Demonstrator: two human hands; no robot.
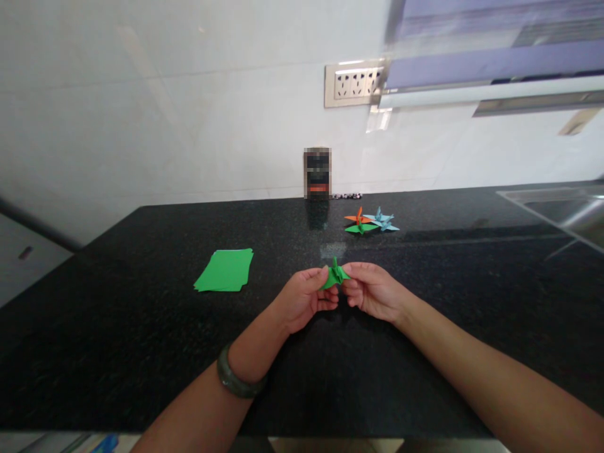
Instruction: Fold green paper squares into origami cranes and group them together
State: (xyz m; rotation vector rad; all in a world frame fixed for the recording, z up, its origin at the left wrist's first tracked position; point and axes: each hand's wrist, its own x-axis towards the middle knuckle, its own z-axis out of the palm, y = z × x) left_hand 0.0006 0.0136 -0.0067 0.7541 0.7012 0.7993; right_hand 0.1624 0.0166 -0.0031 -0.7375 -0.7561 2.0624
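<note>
A small folded green paper figure is held just above the black stone counter, between both hands. My left hand pinches its left side with thumb and curled fingers. My right hand pinches its right side the same way. A dark green bangle sits on my left wrist.
A stack of green paper squares lies to the left of my hands. Three finished paper figures, orange, green and light blue, stand further back. A dark blurred object leans on the wall under a socket strip. A steel sink is at the right.
</note>
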